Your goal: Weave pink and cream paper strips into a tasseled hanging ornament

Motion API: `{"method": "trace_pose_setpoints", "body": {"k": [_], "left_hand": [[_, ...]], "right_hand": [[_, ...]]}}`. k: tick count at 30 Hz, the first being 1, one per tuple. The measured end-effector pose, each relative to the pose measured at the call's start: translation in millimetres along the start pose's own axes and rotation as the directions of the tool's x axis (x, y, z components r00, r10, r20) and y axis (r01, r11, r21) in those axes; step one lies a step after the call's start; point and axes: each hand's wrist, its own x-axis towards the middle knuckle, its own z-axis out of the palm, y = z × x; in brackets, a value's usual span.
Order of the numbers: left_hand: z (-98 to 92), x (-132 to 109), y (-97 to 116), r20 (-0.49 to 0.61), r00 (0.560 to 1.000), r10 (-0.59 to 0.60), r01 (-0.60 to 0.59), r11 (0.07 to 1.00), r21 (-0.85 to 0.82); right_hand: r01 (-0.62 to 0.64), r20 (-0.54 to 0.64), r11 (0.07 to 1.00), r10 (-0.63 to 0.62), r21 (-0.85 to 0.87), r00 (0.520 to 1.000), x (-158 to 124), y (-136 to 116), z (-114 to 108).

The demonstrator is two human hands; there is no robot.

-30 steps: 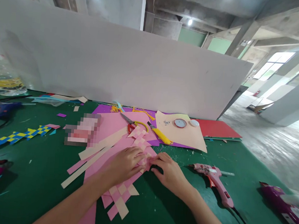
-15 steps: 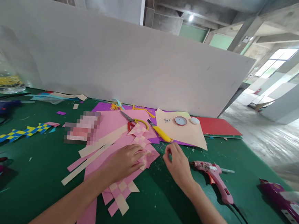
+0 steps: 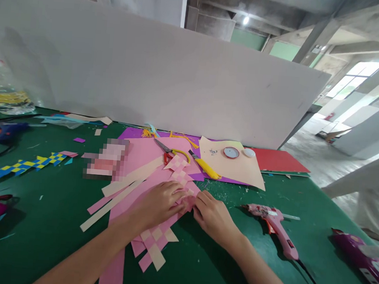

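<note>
A pink and cream checkered woven paper strip [image 3: 155, 237] lies before me, its cut ends pointing toward me. Over its middle, my left hand [image 3: 161, 203] has curled fingers pressing and gripping the paper. My right hand [image 3: 215, 215] pinches the strip's right edge between thumb and fingers, close to the left fingertips. Both hands hide much of the weave. Beneath the strip is a pink paper sheet [image 3: 115, 250]. Loose cream paper strips [image 3: 112, 206] fan out on the left. Just beyond the hands are scissors [image 3: 172, 152] and a yellow-handled cutter [image 3: 207, 167].
On the right are a pink glue gun [image 3: 276, 223] with its cord and a purple tool [image 3: 360, 260]. A blue and yellow woven strip [image 3: 26, 167] lies left. A round tin lid [image 3: 231, 152] sits on cream paper [image 3: 250, 175]; a white board [image 3: 149, 73] stands behind.
My right hand has moved left and slightly down from beside the weave and now pinches its right edge. My left hand has stayed on the woven strip.
</note>
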Motion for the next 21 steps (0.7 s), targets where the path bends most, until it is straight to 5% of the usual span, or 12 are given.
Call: {"method": "trace_pose_setpoints", "body": {"k": [5,13,21], "left_hand": [[-0.6,0,0,-0.004,1.000,0.007,-0.007,1.000,0.010],[-0.2,-3,-1,0.025,1.000,0.008,-0.009,0.998,0.061],[0.3,-1,-3,0.041,0.999,-0.031,0.030,0.999,0.021]], "right_hand": [[-0.023,-0.060,1.000,0.023,-0.014,0.998,2,1,4],[-0.252,-0.246,0.963,0.267,0.093,0.932,-1,25,-2],[-0.133,-0.012,0.972,0.138,0.193,0.990,-2,9,-6]]}}
